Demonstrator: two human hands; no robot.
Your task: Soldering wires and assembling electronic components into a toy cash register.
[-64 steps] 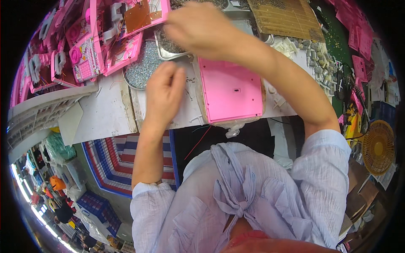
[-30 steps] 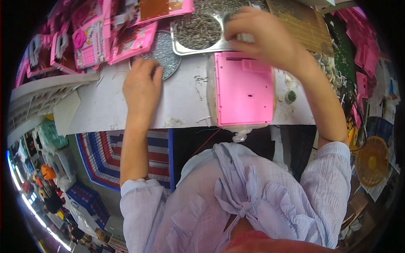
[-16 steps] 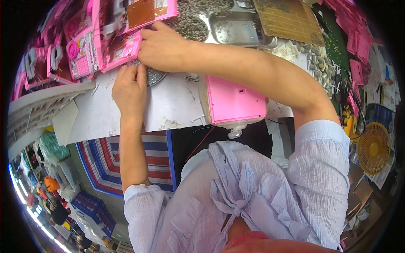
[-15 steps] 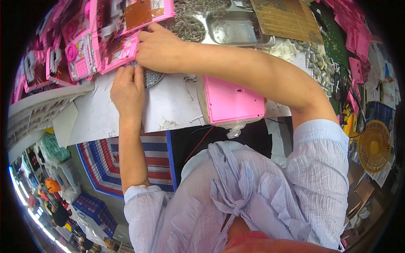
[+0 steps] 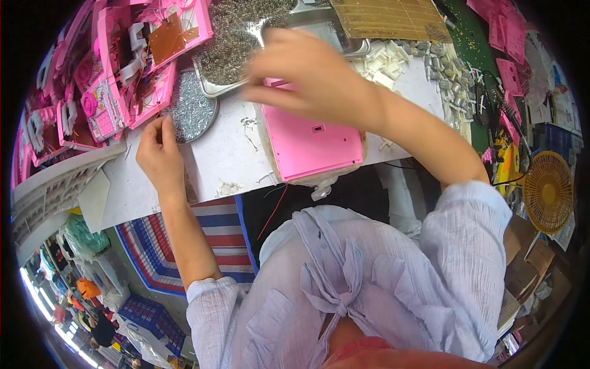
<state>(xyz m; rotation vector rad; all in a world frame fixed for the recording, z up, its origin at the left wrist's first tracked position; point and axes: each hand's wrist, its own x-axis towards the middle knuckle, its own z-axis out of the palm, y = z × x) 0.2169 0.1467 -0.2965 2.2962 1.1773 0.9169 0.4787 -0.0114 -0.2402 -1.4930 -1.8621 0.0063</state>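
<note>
White workbench point(image 5: 236, 150) bearing pink plastic panel point(image 5: 316, 147)

The pink plastic panel is lying partly beneath the right hand point(image 5: 301, 74), its blurred fingers parted, hold unclear. The left hand point(image 5: 161, 154) is showing half-curled fingers, hold unclear; a parts dish point(image 5: 216, 114) is sitting beside them.

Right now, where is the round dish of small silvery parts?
In the head view's upper left, the dish sits between the left hand and the metal tray.

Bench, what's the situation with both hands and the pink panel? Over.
Left hand beside round dish of small silvery parts, grip unclear. Right hand blurred, over pink plastic panel. Panel's far end hidden by that hand.
</note>
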